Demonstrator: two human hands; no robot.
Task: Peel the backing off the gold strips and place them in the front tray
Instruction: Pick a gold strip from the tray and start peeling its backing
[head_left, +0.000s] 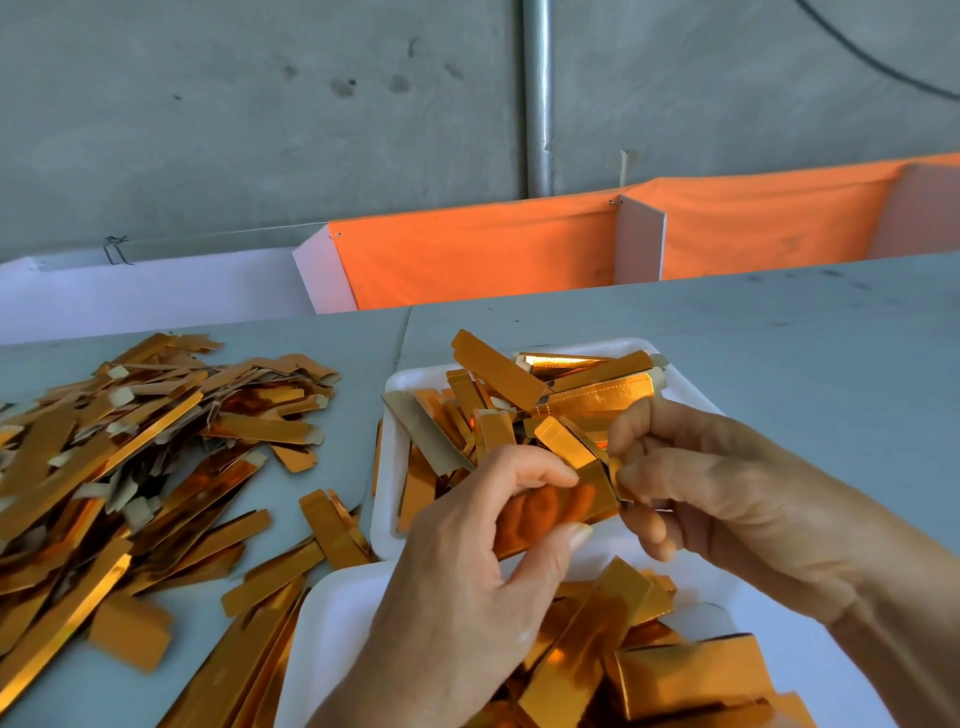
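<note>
Left hand (488, 525) pinching one gold strip (558, 506) between thumb and fingers (545, 470), held above the near edge of the far white tray (400, 384); right hand (691, 478) nipping the strip's right end with curled fingertips, apparently at the backing. Likely troubles: tearing the backing short if pulled too sharply, creasing the foil under too tight a pinch, or dropping the strip into the wrong tray, both the far tray and the near tray (332, 597) already holding gold pieces. Easy too to mix it into the loose pile (130, 441) on the tabletop (779, 364)
</note>
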